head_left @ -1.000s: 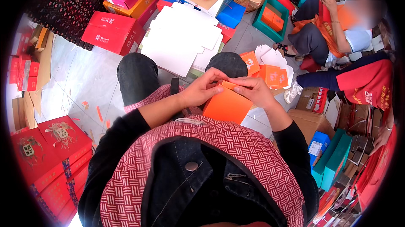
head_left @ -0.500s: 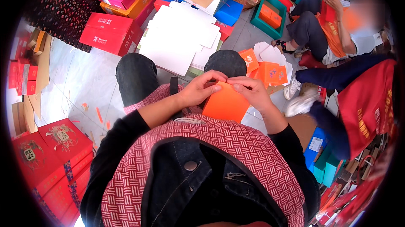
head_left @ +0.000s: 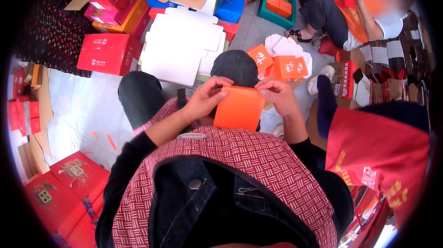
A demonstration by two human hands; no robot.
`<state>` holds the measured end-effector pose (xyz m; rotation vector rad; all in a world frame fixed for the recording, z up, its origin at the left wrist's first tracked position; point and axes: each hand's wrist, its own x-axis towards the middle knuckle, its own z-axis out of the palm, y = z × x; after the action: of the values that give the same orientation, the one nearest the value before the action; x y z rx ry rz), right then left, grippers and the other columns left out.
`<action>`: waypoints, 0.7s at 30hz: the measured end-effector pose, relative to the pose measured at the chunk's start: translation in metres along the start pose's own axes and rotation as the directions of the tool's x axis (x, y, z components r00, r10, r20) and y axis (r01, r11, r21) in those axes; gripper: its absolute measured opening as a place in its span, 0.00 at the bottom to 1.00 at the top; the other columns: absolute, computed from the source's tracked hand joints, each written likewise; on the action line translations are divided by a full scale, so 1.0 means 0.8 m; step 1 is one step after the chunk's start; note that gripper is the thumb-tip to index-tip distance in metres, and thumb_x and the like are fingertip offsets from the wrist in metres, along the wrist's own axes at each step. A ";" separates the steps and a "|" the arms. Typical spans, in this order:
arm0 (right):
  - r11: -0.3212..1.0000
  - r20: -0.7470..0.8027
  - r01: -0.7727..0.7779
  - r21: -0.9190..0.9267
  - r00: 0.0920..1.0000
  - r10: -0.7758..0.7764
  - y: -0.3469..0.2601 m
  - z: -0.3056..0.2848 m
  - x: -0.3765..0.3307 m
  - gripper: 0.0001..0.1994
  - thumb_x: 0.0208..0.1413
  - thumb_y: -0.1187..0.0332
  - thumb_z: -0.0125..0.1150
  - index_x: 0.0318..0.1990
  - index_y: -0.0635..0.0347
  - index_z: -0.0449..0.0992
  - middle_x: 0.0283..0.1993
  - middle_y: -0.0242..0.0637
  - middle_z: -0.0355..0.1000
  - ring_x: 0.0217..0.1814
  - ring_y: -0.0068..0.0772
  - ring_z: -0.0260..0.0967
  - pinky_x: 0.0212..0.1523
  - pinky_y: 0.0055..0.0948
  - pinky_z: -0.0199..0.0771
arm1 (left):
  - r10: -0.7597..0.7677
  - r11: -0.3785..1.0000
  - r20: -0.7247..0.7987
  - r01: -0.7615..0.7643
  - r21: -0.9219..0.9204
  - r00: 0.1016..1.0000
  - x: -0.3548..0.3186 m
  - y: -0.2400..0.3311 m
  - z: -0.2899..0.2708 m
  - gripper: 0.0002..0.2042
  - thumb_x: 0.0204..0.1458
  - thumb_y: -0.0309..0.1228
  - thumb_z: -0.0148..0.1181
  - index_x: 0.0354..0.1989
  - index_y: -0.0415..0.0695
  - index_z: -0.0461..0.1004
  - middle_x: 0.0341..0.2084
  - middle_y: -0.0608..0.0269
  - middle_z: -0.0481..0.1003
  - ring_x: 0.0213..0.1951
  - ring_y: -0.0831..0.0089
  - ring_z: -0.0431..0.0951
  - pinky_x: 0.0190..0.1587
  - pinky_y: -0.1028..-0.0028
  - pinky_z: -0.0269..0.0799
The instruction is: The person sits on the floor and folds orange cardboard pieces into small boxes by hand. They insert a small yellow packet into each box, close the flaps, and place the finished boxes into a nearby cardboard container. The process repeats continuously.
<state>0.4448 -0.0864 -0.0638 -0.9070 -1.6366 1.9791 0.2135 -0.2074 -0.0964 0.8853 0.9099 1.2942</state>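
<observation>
I have the orange box (head_left: 239, 109) at the middle of the frame, just above the patterned apron (head_left: 230, 153), its plain broad face toward my camera. The left hand (head_left: 206, 98) is at its upper left corner, the grip narrow and pinching the box between thumb and fingers; the right hand (head_left: 279, 96) pinches the upper right corner the same way, so I read 2 narrow grips on 1 box. Just above the hands I see a dark-trousered knee (head_left: 234, 67), and right of it a cluster of orange boxes (head_left: 282, 67) with white flaps (head_left: 285, 45) behind. White card sheets (head_left: 177, 47) lie stacked at upper centre — a blue box (head_left: 230, 9) sits near their upper right edge. Further right at the top I make out a teal tray (head_left: 276, 22) with orange boxes inside, and a seated co-worker (head_left: 323, 15) at upper right. Another person in a red apron (head_left: 378, 142) fills the right side. On the left, a red carton (head_left: 106, 54) rests above the pale floor (head_left: 83, 102), where orange scraps (head_left: 111, 142) lie; red gift boxes (head_left: 64, 190) with straw-like trim occupy the lower left.
</observation>
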 end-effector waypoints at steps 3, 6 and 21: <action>0.991 -0.336 0.123 0.061 0.937 -0.095 0.014 0.038 -0.009 0.09 0.50 0.78 0.60 0.40 0.67 0.75 0.47 0.38 0.69 0.47 0.27 0.67 0.50 0.26 0.68 | 0.012 0.996 -0.036 -0.009 0.089 0.999 0.002 0.007 0.016 0.12 0.52 0.24 0.58 0.43 0.42 0.65 0.47 0.61 0.65 0.50 0.75 0.67 0.53 0.73 0.65; 0.959 -0.445 0.281 0.033 0.864 -0.238 0.032 0.058 -0.029 0.12 0.51 0.79 0.58 0.44 0.68 0.72 0.50 0.39 0.66 0.48 0.26 0.67 0.50 0.25 0.67 | 0.017 0.992 -0.089 -0.006 0.128 0.996 0.003 0.008 0.021 0.15 0.48 0.23 0.62 0.42 0.42 0.64 0.46 0.63 0.65 0.48 0.76 0.68 0.50 0.75 0.66; 0.985 -0.432 0.155 -0.075 0.885 -0.172 0.025 0.056 -0.039 0.06 0.53 0.74 0.57 0.36 0.68 0.74 0.45 0.43 0.73 0.49 0.31 0.68 0.52 0.28 0.66 | 0.460 0.338 0.216 -0.395 0.854 0.861 0.023 0.022 0.048 0.14 0.38 0.34 0.67 0.33 0.45 0.73 0.41 0.58 0.71 0.46 0.57 0.68 0.51 0.60 0.61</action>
<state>0.4367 -0.1430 -0.0722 -1.0948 -1.4386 1.4967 0.2431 -0.1892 -0.0661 2.0590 1.5248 1.2379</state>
